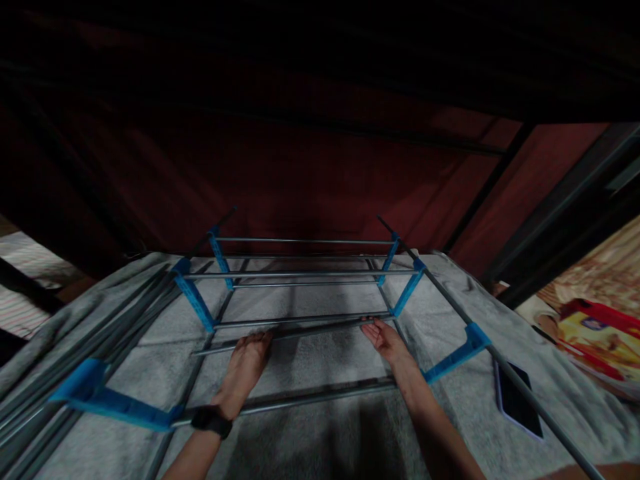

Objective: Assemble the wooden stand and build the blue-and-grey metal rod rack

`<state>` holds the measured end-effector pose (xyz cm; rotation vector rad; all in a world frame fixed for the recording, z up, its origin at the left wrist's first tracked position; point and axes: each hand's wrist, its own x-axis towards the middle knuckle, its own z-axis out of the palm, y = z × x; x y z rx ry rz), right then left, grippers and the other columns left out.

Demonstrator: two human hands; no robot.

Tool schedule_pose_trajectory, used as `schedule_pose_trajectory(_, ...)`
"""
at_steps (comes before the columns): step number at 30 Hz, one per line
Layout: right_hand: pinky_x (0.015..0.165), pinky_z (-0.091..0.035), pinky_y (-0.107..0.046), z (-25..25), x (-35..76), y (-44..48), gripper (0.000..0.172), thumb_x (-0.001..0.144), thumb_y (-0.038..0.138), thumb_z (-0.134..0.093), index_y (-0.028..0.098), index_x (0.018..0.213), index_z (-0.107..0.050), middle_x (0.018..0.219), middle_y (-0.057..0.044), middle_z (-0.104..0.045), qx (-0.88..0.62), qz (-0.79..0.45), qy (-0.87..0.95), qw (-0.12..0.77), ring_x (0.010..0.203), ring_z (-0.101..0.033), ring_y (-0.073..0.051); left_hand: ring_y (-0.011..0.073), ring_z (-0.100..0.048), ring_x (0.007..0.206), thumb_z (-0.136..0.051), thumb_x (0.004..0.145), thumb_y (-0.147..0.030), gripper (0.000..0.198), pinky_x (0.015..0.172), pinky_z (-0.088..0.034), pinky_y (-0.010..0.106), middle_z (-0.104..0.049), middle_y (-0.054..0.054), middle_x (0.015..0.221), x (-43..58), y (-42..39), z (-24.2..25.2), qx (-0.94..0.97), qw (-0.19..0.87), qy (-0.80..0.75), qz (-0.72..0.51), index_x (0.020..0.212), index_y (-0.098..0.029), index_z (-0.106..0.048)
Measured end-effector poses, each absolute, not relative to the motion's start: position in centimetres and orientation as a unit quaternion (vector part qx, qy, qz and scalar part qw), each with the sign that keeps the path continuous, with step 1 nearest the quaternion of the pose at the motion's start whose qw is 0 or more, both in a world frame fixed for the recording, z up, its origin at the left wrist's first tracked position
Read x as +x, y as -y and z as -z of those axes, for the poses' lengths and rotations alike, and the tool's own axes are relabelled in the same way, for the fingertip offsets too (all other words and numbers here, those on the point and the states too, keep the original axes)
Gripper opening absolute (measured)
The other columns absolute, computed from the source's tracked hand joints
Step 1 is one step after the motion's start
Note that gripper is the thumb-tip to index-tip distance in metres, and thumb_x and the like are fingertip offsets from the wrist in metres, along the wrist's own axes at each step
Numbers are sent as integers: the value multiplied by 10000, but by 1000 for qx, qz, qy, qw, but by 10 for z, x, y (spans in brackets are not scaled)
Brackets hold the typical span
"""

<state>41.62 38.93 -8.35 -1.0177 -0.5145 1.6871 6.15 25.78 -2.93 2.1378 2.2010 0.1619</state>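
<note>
A loose grey metal tube (pixel 315 329) lies slightly slanted across the inside of a frame of tubes and blue plastic brackets. My left hand (pixel 250 360), with a black watch (pixel 213 421) on its wrist, is closed around the tube toward its left end. Palm turned up, my right hand (pixel 384 341) has its fingers loosely stretched out at the tube's right part. Its fingertips seem to touch the tube. Close beyond runs a frame crossbar (pixel 305 320), set between two blue brackets (pixel 407 293). Another crossbar (pixel 305 399) passes under my forearms.
More grey tubes (pixel 125 317) lie bundled on the left. A phone (pixel 517 400) rests on the grey blanket (pixel 450 413) beside the frame's right rail (pixel 450 297). Further right is a red and yellow package (pixel 600 340). Dark red fabric (pixel 300 180) hangs behind the frame.
</note>
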Motion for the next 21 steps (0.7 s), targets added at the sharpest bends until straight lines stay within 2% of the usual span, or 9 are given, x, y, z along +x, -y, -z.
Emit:
schedule_pose_trajectory(2,919,-608,-396,83,418,-377,102,748,136,-668,230,781,-644,767,-31,-762,-447,-709,206,505,809,-751,-201,278,-673,1124,-391,943,-87,450,1007,-474,437,-720,151,1186,59,-246,31,689,54,-722,-37,1310,-145,-646)
schedule_pose_trajectory(6,1014,-554,-462,89,428,-346,145,658,206,-767,242,750,-661,846,-67,-781,-467,-723,221,457,937,-752,-262,246,-623,1241,-370,929,-10,527,1091,-436,420,-644,150,1371,54,-222,36,688,84,-720,-33,1366,-167,-620)
schedule_pose_trajectory(9,1045,-527,-486,92,438,-330,172,635,289,-799,229,759,-697,956,-138,-786,-474,-745,247,400,1029,-734,-311,238,-573,1311,-372,931,0,525,1135,-408,423,-602,138,1430,51,-212,37,688,104,-716,-57,1341,-179,-646)
schedule_pose_trajectory(12,996,-555,-449,85,442,-321,296,676,393,-774,192,894,-760,1120,-184,-758,-493,-758,291,311,1079,-718,-311,225,-567,1315,-395,940,-28,503,1160,-385,412,-602,117,1433,49,-208,34,683,135,-713,-86,1317,-216,-671)
schedule_pose_trajectory(15,897,-588,-459,73,441,-319,399,688,463,-761,204,991,-769,1154,-174,-750,-528,-727,353,261,1012,-734,-318,217,-554,1326,-417,939,-55,476,1171,-373,397,-619,100,1412,47,-205,33,680,155,-709,-108,1287,-229,-691)
schedule_pose_trajectory(18,917,-570,-470,66,442,-331,385,625,431,-777,230,953,-763,1097,-136,-766,-563,-623,415,349,1015,-720,-319,215,-533,1353,-398,928,-46,499,1176,-372,408,-600,80,1442,42,-203,35,676,162,-710,-107,1273,-244,-700)
schedule_pose_trajectory(21,1069,-463,-502,67,453,-355,337,619,389,-697,240,919,-735,1100,-107,-752,-613,-426,467,475,1146,-654,-322,214,-504,1392,-400,872,7,565,1188,-366,401,-584,80,1465,34,-207,39,680,174,-707,-81,1292,-233,-694)
